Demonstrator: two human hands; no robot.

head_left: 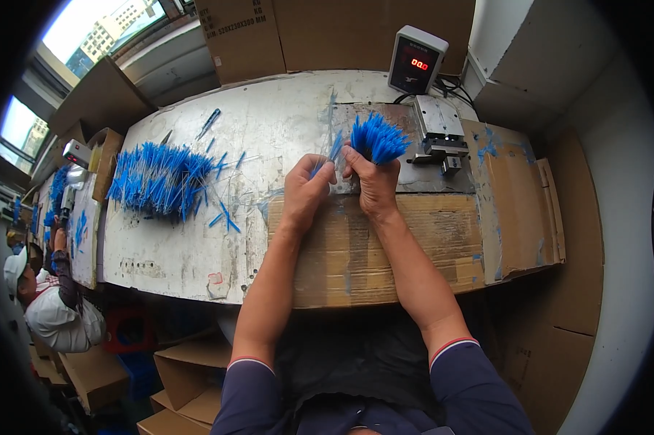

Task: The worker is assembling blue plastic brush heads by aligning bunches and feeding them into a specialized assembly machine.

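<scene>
Along the near edge of the bench (178,250), right of its middle, lies a ribbed cardboard sheet (414,232), with the person's bare forearms reaching in over it. Just past its far side, the left hand (307,185) is closed, thumb against fingers, pinching a few blue strands (336,147) that stick up from the grip. Close beside it, the right hand (374,181) is wrapped round the lower part of a thick blue bundle (379,138), whose tips fan out above the fist, over the bench. Toward the bench's left edge sits a wide heap of blue and grey strands (160,177), with loose blue pieces (225,217) strewn off its right side. Beyond the heap, a slim pen-like tool (209,123) lies aslant. Near the far right corner, a metal fixture (439,123) rests on a dark metal plate (423,180), and behind it a digital display (417,61) with lit red digits stands at the far edge. Brown cardboard (370,36) rises behind that edge; off past the left edge, a co-worker (62,315) in a white cap is at another bench.
</scene>
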